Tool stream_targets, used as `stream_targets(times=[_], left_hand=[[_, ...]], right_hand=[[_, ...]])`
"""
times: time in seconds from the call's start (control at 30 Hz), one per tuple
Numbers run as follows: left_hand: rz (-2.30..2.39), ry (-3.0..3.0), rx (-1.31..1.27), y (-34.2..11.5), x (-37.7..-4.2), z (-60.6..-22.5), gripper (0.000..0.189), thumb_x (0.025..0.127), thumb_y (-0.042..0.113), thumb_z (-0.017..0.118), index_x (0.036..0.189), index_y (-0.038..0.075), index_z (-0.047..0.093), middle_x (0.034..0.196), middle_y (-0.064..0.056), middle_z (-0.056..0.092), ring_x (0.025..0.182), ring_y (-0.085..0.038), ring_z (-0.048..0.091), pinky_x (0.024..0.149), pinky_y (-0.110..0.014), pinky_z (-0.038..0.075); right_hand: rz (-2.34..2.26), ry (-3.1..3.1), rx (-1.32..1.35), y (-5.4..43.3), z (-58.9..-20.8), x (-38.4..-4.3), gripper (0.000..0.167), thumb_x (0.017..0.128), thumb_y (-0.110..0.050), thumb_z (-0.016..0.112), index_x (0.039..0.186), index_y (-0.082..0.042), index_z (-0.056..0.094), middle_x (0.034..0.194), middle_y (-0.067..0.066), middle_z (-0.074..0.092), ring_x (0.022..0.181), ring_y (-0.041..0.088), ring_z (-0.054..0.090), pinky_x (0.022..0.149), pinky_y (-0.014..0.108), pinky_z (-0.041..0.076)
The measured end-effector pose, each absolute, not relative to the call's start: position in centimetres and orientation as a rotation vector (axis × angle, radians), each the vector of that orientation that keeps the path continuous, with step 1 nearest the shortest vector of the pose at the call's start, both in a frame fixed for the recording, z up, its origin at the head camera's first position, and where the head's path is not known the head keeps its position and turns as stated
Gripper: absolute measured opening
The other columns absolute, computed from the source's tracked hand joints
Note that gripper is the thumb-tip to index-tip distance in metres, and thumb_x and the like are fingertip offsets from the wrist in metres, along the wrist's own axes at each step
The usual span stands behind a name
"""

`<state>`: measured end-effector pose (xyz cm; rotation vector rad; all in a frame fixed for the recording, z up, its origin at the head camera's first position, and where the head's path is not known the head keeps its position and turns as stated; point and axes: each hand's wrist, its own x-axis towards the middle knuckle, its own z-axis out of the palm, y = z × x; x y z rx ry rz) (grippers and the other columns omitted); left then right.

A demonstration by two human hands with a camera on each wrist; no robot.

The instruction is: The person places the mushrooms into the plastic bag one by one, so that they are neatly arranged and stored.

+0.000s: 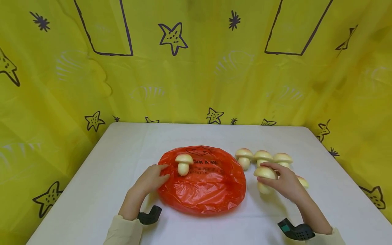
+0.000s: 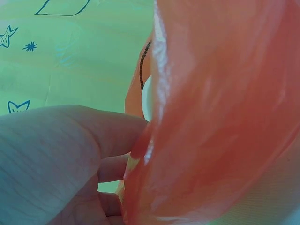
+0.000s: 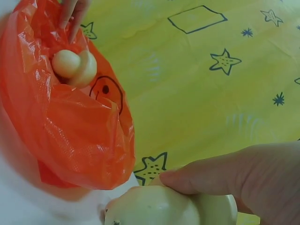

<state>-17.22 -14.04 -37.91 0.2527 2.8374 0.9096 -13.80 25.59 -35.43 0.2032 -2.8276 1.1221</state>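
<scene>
"Holding anything in the right hand [image 1: 286, 182]?"

"Yes. Thumb and fingers are clamped on the cap of a pale mushroom [image 1: 265, 172]. Its stem shows below the fingertips, the long axis pointing roughly back toward the person."

"What lies just past those fingertips?"

"Three loose mushrooms [image 1: 262, 155] in a row, and a fourth mushroom [image 1: 302, 182] partly hidden behind the hand."

"And the bag, from there?"

"The red plastic bag [image 1: 208, 197] lies to the left of the right fingers, with a strip of white tabletop [image 1: 252, 211] between. That sideways gap is the relation I'd judge to matter most."

"Which hand is nearer to it?"

"The left hand [image 1: 150, 178]. Its thumb and fingers hold the bag's left edge, though some fingertips are lost behind the plastic."

"Anything on the bag?"

"One more mushroom [image 1: 183, 164], just right of the left fingertips, stem toward the person. Whether they touch it, I can't tell."

"Farthest off?"

"A yellow curtain [image 1: 196, 75] printed with stars, well beyond both hands' fingers."
</scene>
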Motion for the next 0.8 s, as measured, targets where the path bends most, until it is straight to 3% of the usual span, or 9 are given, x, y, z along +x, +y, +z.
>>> stream_targets(times=[0.33, 0.8], left_hand=[[0.923, 2.832, 0.247, -14.0, -17.2, -38.1, 0.042, 0.087, 0.016, 0.059, 0.124, -0.004, 0.054, 0.117, -0.017, 0.057, 0.097, -0.028, 0.052, 0.085, -0.045, 0.047], [0.911, 2.841, 0.273, -14.0, -17.3, -38.1, 0.042, 0.087, 0.016, 0.059, 0.123, -0.005, 0.055, 0.117, -0.018, 0.057, 0.099, -0.029, 0.053, 0.087, -0.046, 0.045]], right_hand=[[1.121, -2.797, 0.255, 24.4, -34.9, -14.3, 0.048, 0.076, -0.030, 0.074, 0.114, -0.004, 0.062, 0.102, 0.010, 0.062, 0.083, 0.022, 0.053, 0.071, 0.037, 0.043], [1.287, -2.700, 0.386, 21.3, -35.0, -15.5, 0.048, 0.077, -0.025, 0.075, 0.118, -0.005, 0.061, 0.101, 0.008, 0.060, 0.082, 0.021, 0.052, 0.066, 0.031, 0.046]])
